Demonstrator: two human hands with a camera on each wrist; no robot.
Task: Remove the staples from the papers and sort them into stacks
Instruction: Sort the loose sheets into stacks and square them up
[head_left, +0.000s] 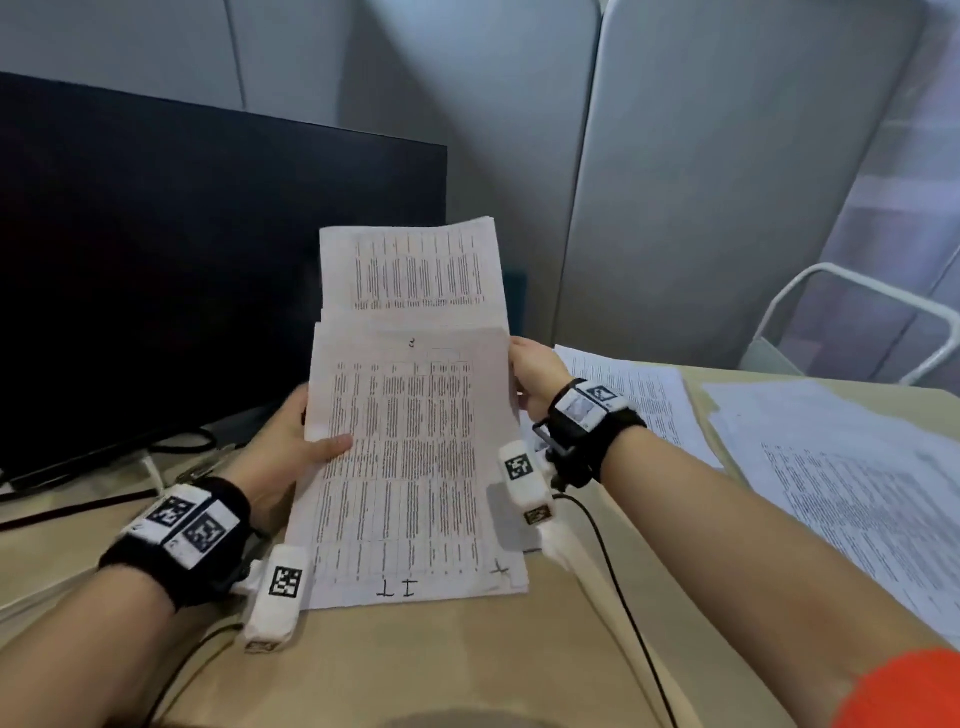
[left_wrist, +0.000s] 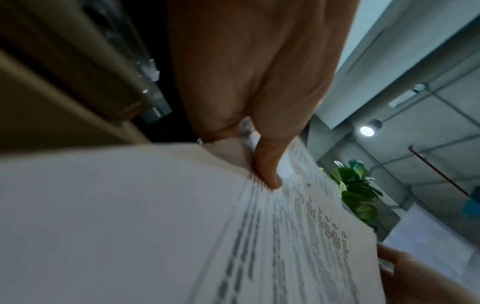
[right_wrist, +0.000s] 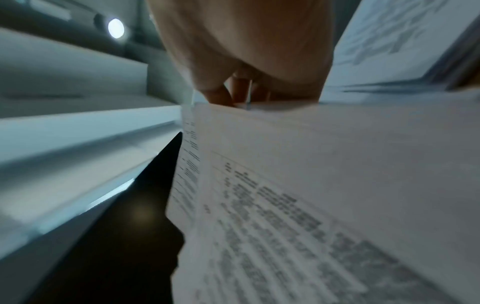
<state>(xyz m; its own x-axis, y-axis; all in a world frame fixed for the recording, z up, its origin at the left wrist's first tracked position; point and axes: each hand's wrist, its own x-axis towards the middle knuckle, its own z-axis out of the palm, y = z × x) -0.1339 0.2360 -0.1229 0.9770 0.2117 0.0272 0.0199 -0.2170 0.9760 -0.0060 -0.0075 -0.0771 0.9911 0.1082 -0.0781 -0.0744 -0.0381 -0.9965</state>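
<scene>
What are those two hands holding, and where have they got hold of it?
A bundle of printed papers: the left hand grips its left edge, the right hand its right edge.

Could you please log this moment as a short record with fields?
held: papers, lower edge on desk
left hand: grips the left edge, thumb on top
right hand: grips the right edge
stacks: sheets on the desk at right
behind: dark monitor
staple: not visible
</scene>
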